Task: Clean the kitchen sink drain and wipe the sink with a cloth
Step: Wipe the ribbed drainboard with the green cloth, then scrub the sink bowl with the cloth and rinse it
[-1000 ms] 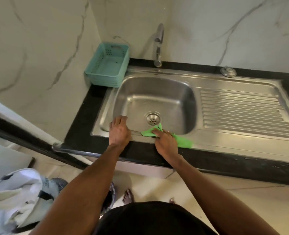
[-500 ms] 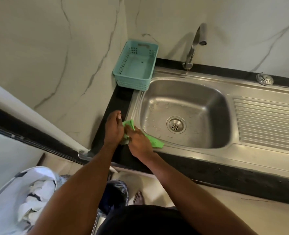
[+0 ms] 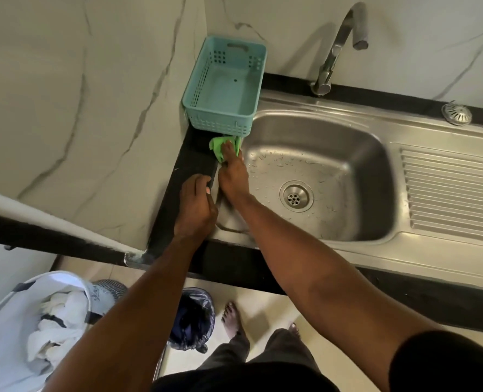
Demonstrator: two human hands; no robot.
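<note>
A steel sink (image 3: 376, 128) with a wet basin has a round drain (image 3: 296, 196) in its floor. My right hand (image 3: 233, 176) presses a green cloth (image 3: 219, 147) onto the sink's left rim, right in front of the teal basket. The fingers cover most of the cloth. My left hand (image 3: 196, 207) rests flat on the black counter and the rim's near left corner, holding nothing.
A teal plastic basket (image 3: 226, 86) stands on the black counter (image 3: 195, 162) in the back left corner. The tap (image 3: 336, 49) rises behind the basin. A drain strainer (image 3: 456, 114) lies at the back right. On the floor are a bin (image 3: 193, 318) and a laundry basket (image 3: 36, 329).
My right hand has slid the cloth from the front rim to the near left corner, then back along the left rim to the basket. The left hand let go of the cloth.
</note>
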